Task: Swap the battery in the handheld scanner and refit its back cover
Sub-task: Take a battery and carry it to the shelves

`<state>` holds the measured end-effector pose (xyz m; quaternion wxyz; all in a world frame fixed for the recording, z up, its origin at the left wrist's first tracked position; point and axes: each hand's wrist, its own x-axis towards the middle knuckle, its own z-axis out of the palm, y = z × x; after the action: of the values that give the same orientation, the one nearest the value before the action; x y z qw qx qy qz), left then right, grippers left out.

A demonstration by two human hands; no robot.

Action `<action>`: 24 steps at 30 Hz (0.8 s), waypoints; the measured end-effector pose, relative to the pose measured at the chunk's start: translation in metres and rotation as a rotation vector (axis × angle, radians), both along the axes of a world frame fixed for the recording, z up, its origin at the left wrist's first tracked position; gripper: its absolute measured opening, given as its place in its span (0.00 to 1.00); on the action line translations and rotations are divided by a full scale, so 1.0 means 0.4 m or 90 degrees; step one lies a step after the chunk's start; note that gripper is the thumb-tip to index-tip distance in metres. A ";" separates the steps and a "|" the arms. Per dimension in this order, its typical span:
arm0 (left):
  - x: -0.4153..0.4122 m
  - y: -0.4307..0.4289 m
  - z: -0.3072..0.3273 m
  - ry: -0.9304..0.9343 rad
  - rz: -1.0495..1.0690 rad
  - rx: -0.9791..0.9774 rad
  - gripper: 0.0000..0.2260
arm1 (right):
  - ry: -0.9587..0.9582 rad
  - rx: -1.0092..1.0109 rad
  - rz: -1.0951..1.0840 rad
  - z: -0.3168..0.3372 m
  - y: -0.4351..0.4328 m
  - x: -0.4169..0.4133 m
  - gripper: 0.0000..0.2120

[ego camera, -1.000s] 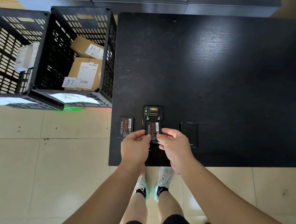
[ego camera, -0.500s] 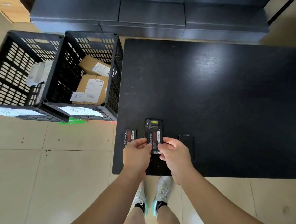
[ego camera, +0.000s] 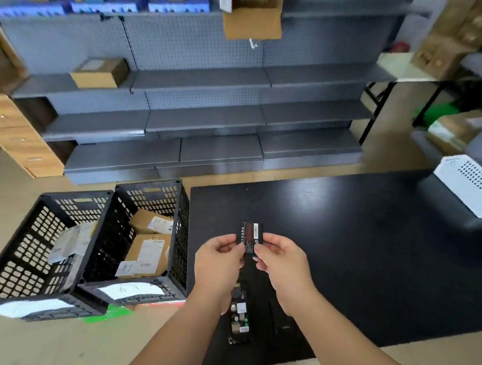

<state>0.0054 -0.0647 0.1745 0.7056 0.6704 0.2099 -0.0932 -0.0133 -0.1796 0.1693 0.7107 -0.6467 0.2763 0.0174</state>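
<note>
Both bare hands hold a flat black rectangular battery with a red-and-white label (ego camera: 249, 238) up in the air above the matt black tabletop (ego camera: 374, 254). The left hand (ego camera: 217, 258) pinches the battery's left edge between thumb and fingertips; the right hand (ego camera: 280, 262) pinches its right edge the same way, so each hand's fingers are clamped on the battery, label facing the camera and its long side running from 12 to 6 o'clock.

Below the hands, toward 6 o'clock, the black handheld scanner (ego camera: 239, 314) lies on the table with its back open (circuit parts and a small white sticker show in the uncovered bay). The left forearm crosses the scanner's left side and hides part of it. Just to the scanner's 3 o'clock a flat dark rectangular back cover (ego camera: 282, 318) rests on the tabletop, hard to make out against the dark surface.

At 9 o'clock from the table, two black perforated plastic crates (ego camera: 59, 253) stand on the tiled floor side by side; the nearer one holds brown cardboard parcels with white labels (ego camera: 146, 249). At 12 o'clock grey metal pegboard shelving (ego camera: 201, 96) lines the wall. A white perforated metal box (ego camera: 475, 184) sits at the table's far corner, at about 2 o'clock.
</note>
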 end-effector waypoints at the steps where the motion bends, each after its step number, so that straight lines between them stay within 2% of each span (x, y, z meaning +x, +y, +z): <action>1: 0.008 -0.018 0.033 -0.022 -0.018 -0.005 0.09 | -0.021 -0.010 -0.015 0.034 -0.018 0.000 0.14; 5: 0.026 -0.111 0.135 -0.080 -0.096 -0.024 0.10 | -0.083 -0.030 -0.090 0.148 -0.109 -0.021 0.14; 11: -0.023 -0.358 0.251 -0.127 -0.281 -0.053 0.08 | -0.164 -0.022 -0.267 0.248 -0.329 -0.145 0.12; 17: -0.176 -0.667 0.288 -0.139 -0.484 -0.072 0.09 | -0.192 -0.041 -0.455 0.266 -0.590 -0.363 0.12; 24: -0.438 -1.035 0.285 -0.089 -0.675 -0.135 0.08 | -0.193 -0.070 -0.657 0.270 -0.873 -0.677 0.11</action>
<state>-0.1697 -0.4787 0.2883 0.6378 0.6143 -0.2148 -0.4120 -0.2842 -0.5290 0.2772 0.6237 -0.4585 0.4532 -0.4420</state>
